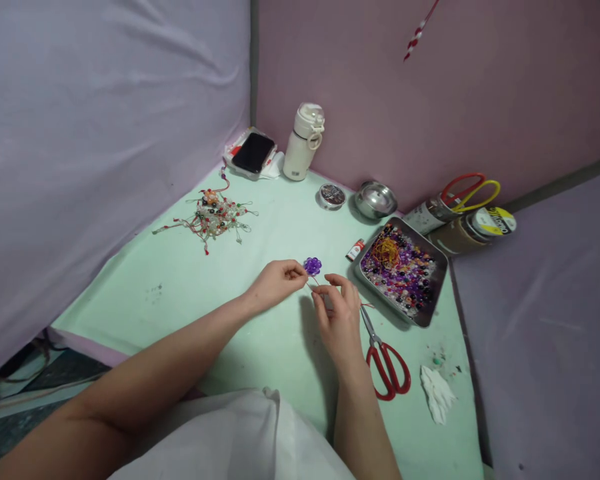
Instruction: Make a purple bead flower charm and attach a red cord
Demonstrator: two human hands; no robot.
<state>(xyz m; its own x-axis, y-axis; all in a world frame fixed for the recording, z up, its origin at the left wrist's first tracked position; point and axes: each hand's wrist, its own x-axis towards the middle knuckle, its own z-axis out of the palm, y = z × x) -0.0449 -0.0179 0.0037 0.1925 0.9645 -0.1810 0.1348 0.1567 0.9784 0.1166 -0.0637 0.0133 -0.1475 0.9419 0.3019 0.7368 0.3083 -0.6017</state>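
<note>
A small cluster of purple beads (312,266), shaped like a flower, sits just beyond my fingertips. My left hand (280,280) is closed in a pinch at the near left edge of the cluster, on a thin cord (315,281) coming from the beads. Thumb and index finger of my right hand (337,307) pinch the same cord a short way to the right, its other fingers curled loosely. A reddish cord end shows past the right hand. Red-handled scissors (387,363) lie on the table to the right of my right wrist, blades pointing away from me.
At right stands a metal tray of mixed beads (436,293), beside a small red-and-white box (355,250). Behind are a steel bowl (376,200), round tin (331,196), jars (455,237) and white bottle (303,143). Beaded strings (215,217), a phone (253,153) and crumpled tissue (437,393) lie around.
</note>
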